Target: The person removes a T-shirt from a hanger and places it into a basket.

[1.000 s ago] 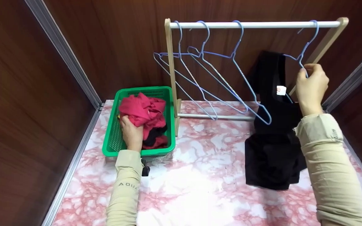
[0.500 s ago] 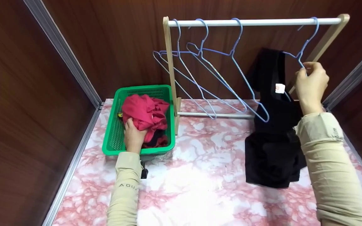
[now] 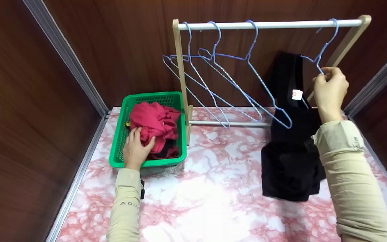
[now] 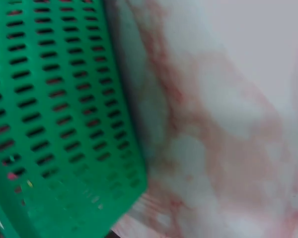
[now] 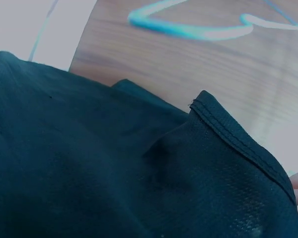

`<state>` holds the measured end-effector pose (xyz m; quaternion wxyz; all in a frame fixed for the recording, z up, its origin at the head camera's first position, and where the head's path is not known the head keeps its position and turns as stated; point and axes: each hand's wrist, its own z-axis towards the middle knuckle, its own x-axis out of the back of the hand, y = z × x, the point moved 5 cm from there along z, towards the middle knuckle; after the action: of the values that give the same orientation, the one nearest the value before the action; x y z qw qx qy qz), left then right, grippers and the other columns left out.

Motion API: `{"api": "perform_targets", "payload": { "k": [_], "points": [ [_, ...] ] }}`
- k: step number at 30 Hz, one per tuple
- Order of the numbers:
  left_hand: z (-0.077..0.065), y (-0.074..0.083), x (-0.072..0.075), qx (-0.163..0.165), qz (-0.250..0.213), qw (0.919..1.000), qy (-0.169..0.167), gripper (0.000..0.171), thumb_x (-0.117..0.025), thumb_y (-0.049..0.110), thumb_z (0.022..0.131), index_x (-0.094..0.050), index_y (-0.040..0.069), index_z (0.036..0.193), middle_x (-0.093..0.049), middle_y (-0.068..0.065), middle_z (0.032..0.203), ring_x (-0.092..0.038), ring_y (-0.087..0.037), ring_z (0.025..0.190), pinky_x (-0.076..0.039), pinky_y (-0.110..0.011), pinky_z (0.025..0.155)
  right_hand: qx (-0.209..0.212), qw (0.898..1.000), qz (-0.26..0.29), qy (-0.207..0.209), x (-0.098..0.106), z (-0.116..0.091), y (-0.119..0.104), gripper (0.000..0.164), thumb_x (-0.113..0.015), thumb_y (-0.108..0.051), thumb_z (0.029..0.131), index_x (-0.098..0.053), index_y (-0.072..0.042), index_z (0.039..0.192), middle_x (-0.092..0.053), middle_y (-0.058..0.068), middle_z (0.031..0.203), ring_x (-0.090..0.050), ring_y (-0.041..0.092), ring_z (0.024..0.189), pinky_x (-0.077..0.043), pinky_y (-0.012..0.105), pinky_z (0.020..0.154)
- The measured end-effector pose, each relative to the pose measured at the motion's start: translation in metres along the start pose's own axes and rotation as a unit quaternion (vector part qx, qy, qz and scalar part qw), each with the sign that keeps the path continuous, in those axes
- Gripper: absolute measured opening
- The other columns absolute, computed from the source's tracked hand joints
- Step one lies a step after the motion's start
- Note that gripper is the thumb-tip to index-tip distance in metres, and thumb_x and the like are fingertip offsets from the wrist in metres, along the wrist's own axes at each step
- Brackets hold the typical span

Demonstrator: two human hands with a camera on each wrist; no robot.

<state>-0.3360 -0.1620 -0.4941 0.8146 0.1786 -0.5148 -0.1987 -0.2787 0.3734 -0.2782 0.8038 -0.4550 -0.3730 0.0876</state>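
Observation:
In the head view my left hand is over the near left part of a green basket, thumb spread from the fingers, fingertips at the edge of a crumpled pink garment. Darker cloth lies beneath that garment. My right hand pinches the shoulder of a blue wire hanger hooked on the rack's right end. From this hanger hangs a black garment with a white tag. The left wrist view has the basket's slotted side; black fabric fills much of the right wrist view.
A small clothes rack with a white top bar stands at the back. Three bare blue hangers, one of them a hanger nearest the black garment, hang along it. Brown panels enclose the marble-patterned surface.
My left hand has released the pink garment and drawn back to the left, fingers spreading. That garment settled slightly right in the basket. My right hand keeps its pinch on the hanger.

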Motion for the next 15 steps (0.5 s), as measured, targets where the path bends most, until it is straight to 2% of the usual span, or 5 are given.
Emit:
{"api": "perform_targets", "payload": {
  "k": [2,4,8,11,15],
  "points": [
    [-0.001,-0.002,0.004,-0.011,-0.009,0.9994,0.03,0.05,-0.054,0.039,0.089,-0.053,0.01,0.129,-0.053,-0.011,0.134,-0.053,-0.032,0.119,-0.048,-0.052,0.088,-0.001,1.0,0.005,-0.004,0.0,0.0,0.0,0.038,-0.042,-0.016,0.091,-0.06,-0.008,0.123,-0.039,-0.039,0.05,-0.038,-0.016,0.056,-0.032,0.013,0.069],
    [-0.002,-0.005,0.009,-0.003,-0.02,0.9974,0.069,0.039,-0.051,0.028,0.089,-0.057,0.01,0.124,-0.058,-0.01,0.129,-0.055,-0.032,0.115,-0.048,-0.051,0.086,-0.003,1.0,0.009,-0.006,0.0,0.0,-0.001,0.038,-0.042,-0.015,0.09,-0.059,-0.008,0.123,-0.039,-0.038,0.051,-0.039,-0.016,0.055,-0.032,0.013,0.069],
    [-0.003,-0.018,0.017,0.066,-0.02,0.9891,0.13,0.032,-0.049,0.012,0.087,-0.06,0.007,0.117,-0.061,-0.012,0.122,-0.055,-0.035,0.11,-0.046,-0.05,0.087,-0.001,1.0,0.011,-0.005,-0.001,0.0,-0.002,0.038,-0.042,-0.015,0.09,-0.06,-0.008,0.123,-0.038,-0.039,0.049,-0.039,-0.017,0.055,-0.032,0.012,0.069],
    [-0.006,-0.03,0.023,0.12,-0.006,0.9823,0.144,0.031,-0.052,0.007,0.085,-0.061,0.005,0.115,-0.06,-0.015,0.122,-0.053,-0.037,0.112,-0.042,-0.049,0.094,0.0,1.0,0.013,-0.007,-0.001,-0.001,-0.002,0.037,-0.042,-0.014,0.091,-0.059,-0.006,0.123,-0.037,-0.04,0.048,-0.039,-0.017,0.054,-0.032,0.012,0.068],
    [-0.01,-0.043,0.027,0.169,0.008,0.9767,0.132,0.033,-0.056,0.007,0.084,-0.059,0.004,0.116,-0.058,-0.019,0.122,-0.05,-0.039,0.116,-0.038,-0.05,0.098,-0.003,1.0,0.016,-0.008,-0.001,-0.001,-0.002,0.037,-0.042,-0.014,0.091,-0.059,-0.006,0.123,-0.038,-0.039,0.048,-0.04,-0.017,0.053,-0.033,0.012,0.067]
  ]
}}
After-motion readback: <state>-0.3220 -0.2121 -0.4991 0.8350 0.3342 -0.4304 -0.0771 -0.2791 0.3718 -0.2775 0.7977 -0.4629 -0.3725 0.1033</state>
